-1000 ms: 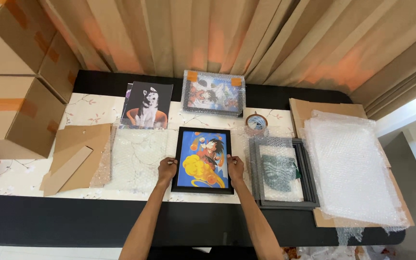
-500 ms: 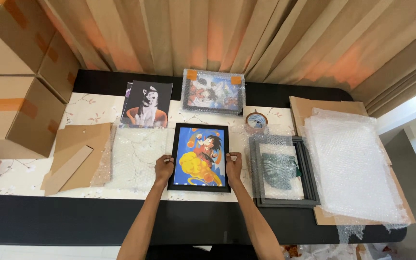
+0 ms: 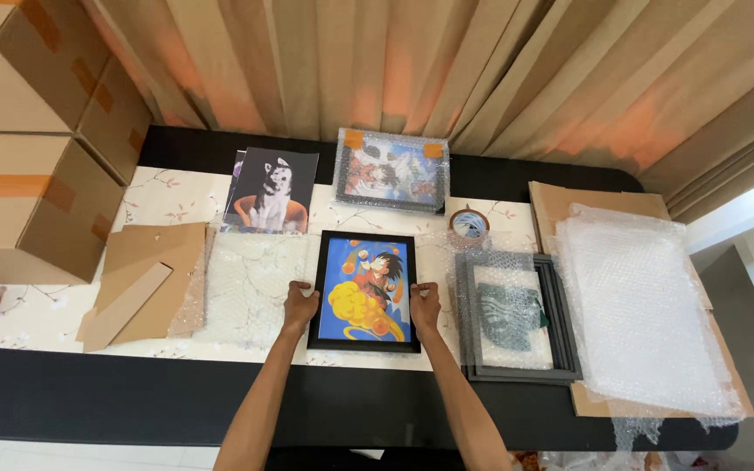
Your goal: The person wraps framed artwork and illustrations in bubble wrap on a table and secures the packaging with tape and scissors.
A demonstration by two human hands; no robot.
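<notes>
A black-framed cartoon picture [image 3: 364, 288] lies flat on the table [image 3: 63, 392] in front of me. My left hand [image 3: 300, 305] grips the frame's left edge and my right hand [image 3: 424, 307] grips its right edge. Under and left of the frame lies a sheet of bubble wrap [image 3: 250, 288]. To the right sits a grey frame [image 3: 517, 318] with bubble wrap inside it.
A dog print [image 3: 274, 189] and a bubble-wrapped picture [image 3: 392, 171] lie at the back. A tape roll [image 3: 469, 223] sits behind the grey frame. Cardboard backing [image 3: 141, 281] lies at left, cardboard boxes [image 3: 28, 201] beyond it. A big bubble-wrap sheet on cardboard [image 3: 643, 314] fills the right.
Both hands have shifted the black-framed picture slightly away from me and to the left; the grip on its two side edges is unchanged.
</notes>
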